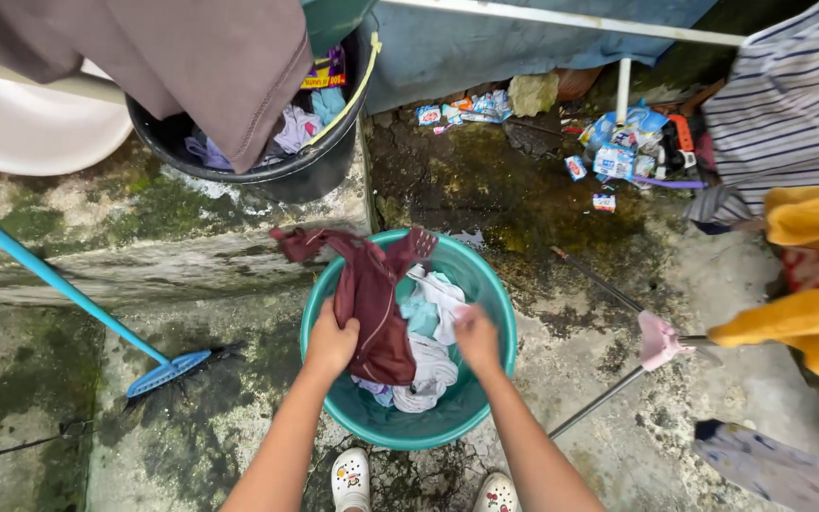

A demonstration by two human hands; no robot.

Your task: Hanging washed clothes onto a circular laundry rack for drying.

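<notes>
- While both forearms reach down over the teal basin [485, 417], the left hand [331, 341] grips a maroon garment [376, 303], lifted above it.
- Right hand [477, 339], fingers curled, dips into pale laundry [428, 365]; hold unclear.

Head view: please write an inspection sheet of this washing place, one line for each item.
Surface: rough concrete floor, wet and mossy, with a raised step on the left.
Job's things: teal basin holding pale clothes; maroon garment partly lifted out of it.
Clutter: torn sachets by the wall; blue broom; a pink-headed tool on the floor.
Grips: left hand shut on the maroon garment; right hand blurred above the pale clothes, its hold unclear.
Cables: nothing seen.
Surroundings: black bucket with laundry; brown cloth, striped cloth and yellow towel hanging.
</notes>
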